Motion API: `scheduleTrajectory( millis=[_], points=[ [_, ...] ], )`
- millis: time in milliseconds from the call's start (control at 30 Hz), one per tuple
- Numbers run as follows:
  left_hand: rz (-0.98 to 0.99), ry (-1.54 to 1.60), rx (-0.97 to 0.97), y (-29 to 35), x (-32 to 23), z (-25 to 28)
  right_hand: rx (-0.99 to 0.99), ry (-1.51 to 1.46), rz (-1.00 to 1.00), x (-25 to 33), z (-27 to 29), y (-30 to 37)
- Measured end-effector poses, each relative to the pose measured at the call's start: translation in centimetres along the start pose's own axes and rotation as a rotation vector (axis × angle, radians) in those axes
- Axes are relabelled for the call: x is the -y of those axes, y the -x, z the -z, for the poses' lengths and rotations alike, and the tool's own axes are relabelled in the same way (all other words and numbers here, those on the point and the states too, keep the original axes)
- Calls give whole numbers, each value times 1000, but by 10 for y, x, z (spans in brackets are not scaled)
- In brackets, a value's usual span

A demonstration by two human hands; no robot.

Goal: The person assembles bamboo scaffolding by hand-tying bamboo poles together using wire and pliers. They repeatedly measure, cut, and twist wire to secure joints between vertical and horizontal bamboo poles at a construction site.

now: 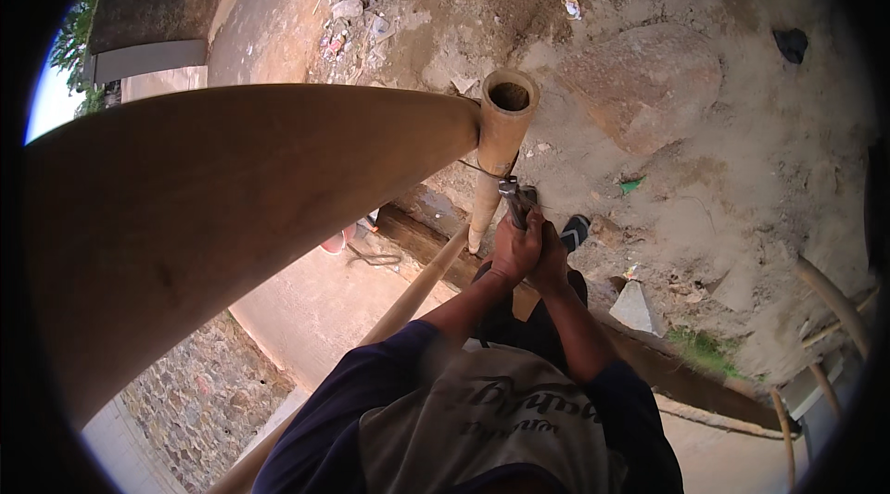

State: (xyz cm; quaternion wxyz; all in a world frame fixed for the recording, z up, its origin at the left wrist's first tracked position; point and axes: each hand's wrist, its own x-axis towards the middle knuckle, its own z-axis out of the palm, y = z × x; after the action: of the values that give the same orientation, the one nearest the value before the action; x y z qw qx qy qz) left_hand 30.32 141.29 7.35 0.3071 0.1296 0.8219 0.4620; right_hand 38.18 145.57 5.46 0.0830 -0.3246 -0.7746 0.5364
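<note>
A worker leans over a bamboo post at the centre of the frame, both hands clenched on a metal tool. The left hand wraps its handle, and the right hand closes in tight alongside (its fingertips are partly hidden). The tool's head sits against the post's near side, at the level of a dark wire around it; whether it bites the wire cannot be told.

The post's hollow end opens toward the camera. A broad beam sweeps across the left half, meeting the post near its top and blocking much of the ground behind. A slimmer pole runs from the post's foot to the lower left, past a coil of rope.

A flat rock lies in the dirt at upper right, with a black scrap beyond. A dark shoe shows just beside the hands; a pale block and grass sit at lower right.
</note>
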Motion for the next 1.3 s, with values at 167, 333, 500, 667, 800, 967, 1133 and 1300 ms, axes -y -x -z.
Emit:
scheduleTrajectory(
  millis=[167,333,500,667,800,967,1133,1300],
  points=[
    [14,-9,0,-6,15,-8,76,-6,-15,-26,-2,-4],
    [255,548,450,13,-42,41,723,-494,-493,46,88,10],
    [476,1246,707,-6,-56,34,892,-1273,-664,51,106,11],
    [516,1142,440,3,-69,26,725,-649,-624,70,120,13],
    [524,823,155,3,-82,13,44,494,-235,119,80,41],
    [504,509,-77,5,-88,9,77,220,-330,94,49,33],
    [329,27,60,10,-66,25,251,175,11,68,34,35],
    [52,-26,-61,-1,-20,6,69,-223,-74,41,11,19]
  ],
)
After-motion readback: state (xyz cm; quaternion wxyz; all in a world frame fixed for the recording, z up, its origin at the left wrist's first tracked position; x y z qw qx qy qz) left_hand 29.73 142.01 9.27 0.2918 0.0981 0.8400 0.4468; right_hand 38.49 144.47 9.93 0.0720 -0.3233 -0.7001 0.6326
